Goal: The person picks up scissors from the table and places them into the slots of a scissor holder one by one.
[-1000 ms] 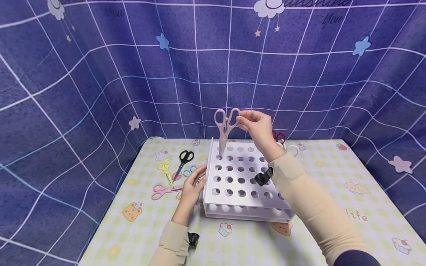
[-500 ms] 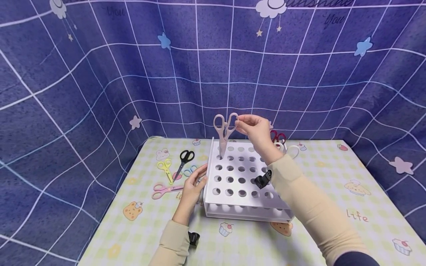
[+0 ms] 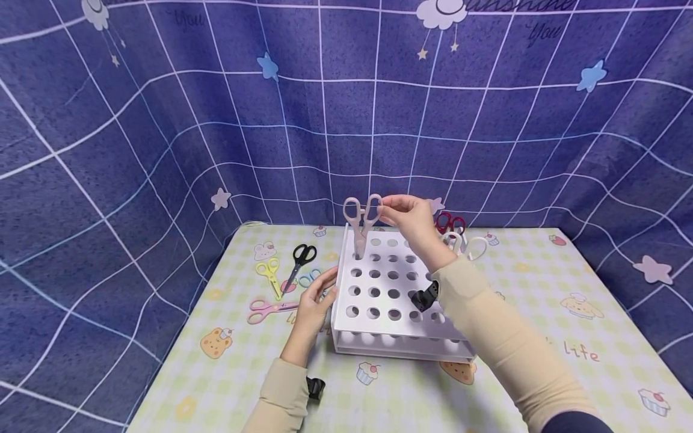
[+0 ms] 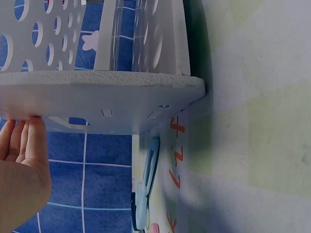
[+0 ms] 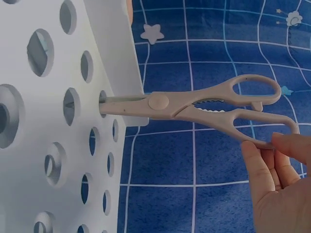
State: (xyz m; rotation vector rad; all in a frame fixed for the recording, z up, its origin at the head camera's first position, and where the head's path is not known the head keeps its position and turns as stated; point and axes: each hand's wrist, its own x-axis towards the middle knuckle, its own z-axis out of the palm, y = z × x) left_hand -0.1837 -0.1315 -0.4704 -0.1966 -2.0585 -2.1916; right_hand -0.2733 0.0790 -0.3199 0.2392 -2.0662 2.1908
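Observation:
My right hand (image 3: 415,224) pinches one handle loop of pale pink-beige kitchen scissors (image 5: 159,102) between thumb and fingers. The scissors point downward, and their blade tips are inside a hole near the back left of a white rack (image 3: 403,326) with rows of round holes. Serrated edges show between the handles in the right wrist view. On the rack's left side, my left hand (image 3: 316,305) rests with straight fingers against the side panel (image 4: 131,104). The blade ends below the top plate are mostly hidden.
Left of the rack lie black scissors (image 3: 304,255), yellow scissors (image 3: 271,278), pink scissors (image 3: 262,310) and light-blue scissors (image 4: 142,204). Red-handled scissors (image 3: 445,222) and white-handled scissors (image 3: 476,248) stand at the rack's back right, partly behind my right arm. A blue curtain (image 3: 346,120) hangs behind the table.
My right hand has lowered the kitchen scissors, so the blades sit deeper in the hole and the handles are lower and slightly further left. My left hand has stayed against the rack.

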